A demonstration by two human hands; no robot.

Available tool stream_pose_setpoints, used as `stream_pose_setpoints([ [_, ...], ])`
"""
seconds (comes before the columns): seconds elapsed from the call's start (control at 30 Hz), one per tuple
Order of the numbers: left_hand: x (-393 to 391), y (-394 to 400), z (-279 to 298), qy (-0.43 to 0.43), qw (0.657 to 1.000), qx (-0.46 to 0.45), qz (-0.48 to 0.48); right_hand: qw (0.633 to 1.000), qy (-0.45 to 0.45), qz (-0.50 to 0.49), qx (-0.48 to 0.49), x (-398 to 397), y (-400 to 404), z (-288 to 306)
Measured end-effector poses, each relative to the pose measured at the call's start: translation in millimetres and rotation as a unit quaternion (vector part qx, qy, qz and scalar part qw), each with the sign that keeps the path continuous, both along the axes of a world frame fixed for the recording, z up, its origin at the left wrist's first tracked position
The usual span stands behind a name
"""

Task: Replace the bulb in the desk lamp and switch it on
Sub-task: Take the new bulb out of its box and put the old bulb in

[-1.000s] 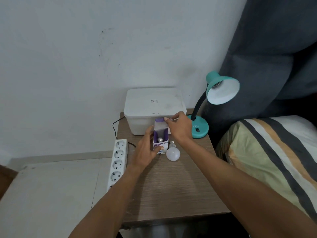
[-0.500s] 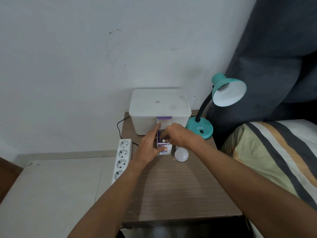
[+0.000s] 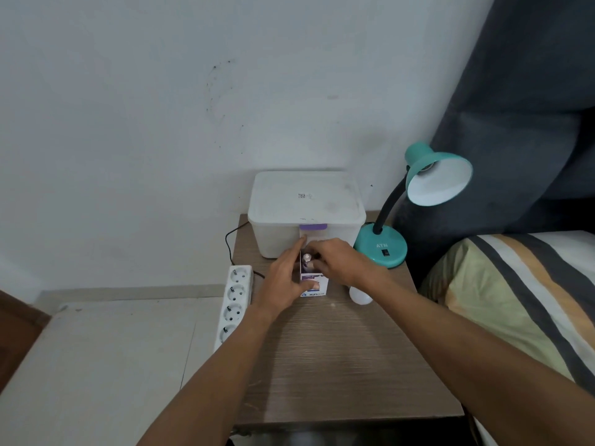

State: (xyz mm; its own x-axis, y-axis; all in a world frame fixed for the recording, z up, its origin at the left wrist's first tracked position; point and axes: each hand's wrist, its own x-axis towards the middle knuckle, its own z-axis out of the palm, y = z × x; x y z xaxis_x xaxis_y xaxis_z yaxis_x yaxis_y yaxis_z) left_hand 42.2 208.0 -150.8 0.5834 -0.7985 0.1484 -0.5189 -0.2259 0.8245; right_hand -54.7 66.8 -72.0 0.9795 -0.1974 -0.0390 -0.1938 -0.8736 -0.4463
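Bulb change, early stage: new bulb not yet out of its carton.
Left hand (image 3: 283, 278) clasps bulb box (image 3: 314, 286) on table (image 3: 338, 365); right hand (image 3: 341, 262) fingers pinch boxed bulb's base (image 3: 307, 257); loose bulb (image 3: 360, 296) beside; lamp (image 3: 428, 178) socket apparently empty, unlit.

R hand (image 3: 341, 262) has left the flap of the purple-and-white cardboard bulb box (image 3: 314, 281) & dipped its fingers into the open top, at the boxed bulb's metal base (image 3: 307, 257).
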Motion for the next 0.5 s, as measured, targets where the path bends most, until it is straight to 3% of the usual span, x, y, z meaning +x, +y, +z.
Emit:
stream_pose_setpoints([
  [0.5, 1.6, 3.5, -1.5, -0.018, 1.000, -0.004, -0.004, 0.980, -0.184, -0.071, 0.032, -27.3, 21.2, -18.5],
])
